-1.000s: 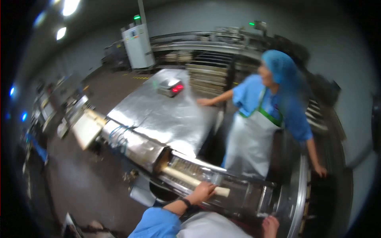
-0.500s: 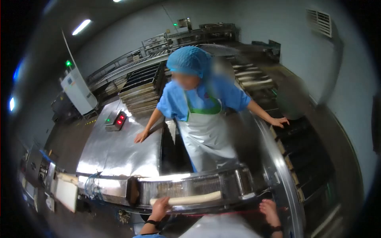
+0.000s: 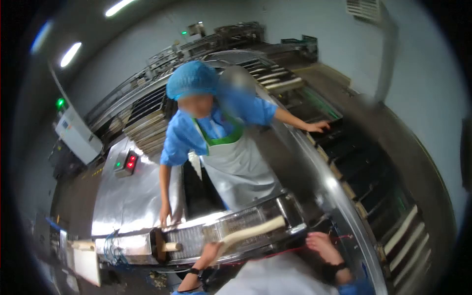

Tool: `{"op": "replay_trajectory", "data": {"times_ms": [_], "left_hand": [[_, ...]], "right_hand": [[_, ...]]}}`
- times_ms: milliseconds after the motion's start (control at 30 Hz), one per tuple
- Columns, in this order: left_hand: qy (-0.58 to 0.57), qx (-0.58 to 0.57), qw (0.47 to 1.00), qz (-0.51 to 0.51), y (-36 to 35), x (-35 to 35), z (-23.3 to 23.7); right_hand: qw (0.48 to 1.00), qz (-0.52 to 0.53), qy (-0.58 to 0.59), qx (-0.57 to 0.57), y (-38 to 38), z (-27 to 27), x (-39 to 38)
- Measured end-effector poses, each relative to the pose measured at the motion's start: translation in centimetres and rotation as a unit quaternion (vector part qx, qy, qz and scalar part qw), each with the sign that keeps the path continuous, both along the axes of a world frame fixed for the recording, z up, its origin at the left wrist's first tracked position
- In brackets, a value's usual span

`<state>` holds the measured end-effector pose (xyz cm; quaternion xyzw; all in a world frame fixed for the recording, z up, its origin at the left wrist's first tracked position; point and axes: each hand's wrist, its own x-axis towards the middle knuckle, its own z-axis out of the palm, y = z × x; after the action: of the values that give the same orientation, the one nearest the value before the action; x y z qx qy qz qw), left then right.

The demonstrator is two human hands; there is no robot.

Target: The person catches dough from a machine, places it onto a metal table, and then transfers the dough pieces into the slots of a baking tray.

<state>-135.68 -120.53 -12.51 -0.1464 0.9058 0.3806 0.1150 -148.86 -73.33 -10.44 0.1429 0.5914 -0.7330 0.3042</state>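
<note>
A long pale strip of dough (image 3: 255, 230) lies slantwise along the metal mesh conveyor (image 3: 196, 235) in front of me. My left hand (image 3: 210, 254) has its fingers closed round the strip's near left end. Just past the conveyor's right end, my right hand (image 3: 320, 244) is held up with its fingers loosely apart and nothing in them. The end of another dough piece (image 3: 172, 247) pokes out from the housing at the conveyor's left.
Across the conveyor stands a co-worker (image 3: 241, 167), one hand by the belt, the other on dark trays (image 3: 364, 162). Dough strips (image 3: 407, 250) lie on a tray at right. A scale (image 3: 125, 163) sits on the steel table (image 3: 123, 196). Stacked trays (image 3: 147, 118) stand behind.
The dough strip's right end has swung up and right with my left hand on it. A second dough piece has appeared at left. The co-worker's hand has moved to the belt. My view has shifted.
</note>
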Motion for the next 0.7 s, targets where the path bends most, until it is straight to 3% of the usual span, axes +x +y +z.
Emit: {"op": "replay_trajectory", "data": {"times_ms": [33,67,133,200,267,333,367,400,467,500,533,567,600,633,700], "left_hand": [[-0.006,0.001,1.0,-0.022,1.8,-0.9,1.8],[-0.087,0.124,0.986,0.063,5.5,-2.4,6.6],[-0.198,0.23,0.944,0.126,10.7,-5.4,13.3],[-0.196,0.21,0.958,-0.018,14.1,-8.5,16.9],[-0.138,0.263,0.941,-0.162,16.0,-10.9,16.8],[-0.148,0.268,0.931,-0.201,18.3,-12.0,18.3],[-0.148,0.273,0.921,-0.235,19.6,-12.4,19.2],[-0.128,0.306,0.911,-0.245,20.8,-12.3,20.1],[-0.065,0.382,0.888,-0.247,21.4,-12.1,18.9],[-0.067,0.381,0.888,-0.248,20.8,-11.8,18.6],[-0.111,0.415,0.875,-0.223,19.9,-11.7,18.4],[-0.153,0.448,0.86,-0.193,19.0,-11.6,18.3],[-0.148,0.447,0.862,-0.188,18.4,-11.1,18.2],[-0.131,0.421,0.888,-0.132,17.7,-10.4,18.0],[-0.081,0.387,0.918,-0.027,16.3,-8.6,17.0]], "right_hand": [[0.997,0.068,0.031,-0.036,-1.5,1.2,-0.5],[0.987,0.129,0.06,-0.071,-3.4,2.4,-1.2],[0.963,0.265,-0.037,-0.008,-6.3,1.8,-2.8],[0.933,0.333,-0.088,-0.101,-8.5,0.8,-3.4],[0.87,0.213,-0.237,-0.377,-10.9,-0.7,-3.4],[0.924,-0.006,-0.183,-0.337,-10.1,7.5,-3.5],[0.933,-0.069,-0.079,-0.345,-9.5,9.0,-4.4],[0.922,-0.116,-0.061,-0.365,-8.3,10.7,-5.2],[0.924,-0.18,0.087,-0.327,-5.9,12.0,-7.4],[0.937,-0.184,0.155,-0.254,-4.1,15.0,-8.0],[0.922,-0.197,0.163,-0.29,-2.2,15.1,-9.1],[0.905,-0.287,0.172,-0.263,-1.4,17.8,-9.4],[0.915,-0.275,0.226,-0.19,0.6,18.3,-11.2],[0.889,-0.266,0.292,-0.23,2.9,16.8,-13.6],[0.891,-0.332,0.249,-0.186,5.5,18.0,-16.2]]}}
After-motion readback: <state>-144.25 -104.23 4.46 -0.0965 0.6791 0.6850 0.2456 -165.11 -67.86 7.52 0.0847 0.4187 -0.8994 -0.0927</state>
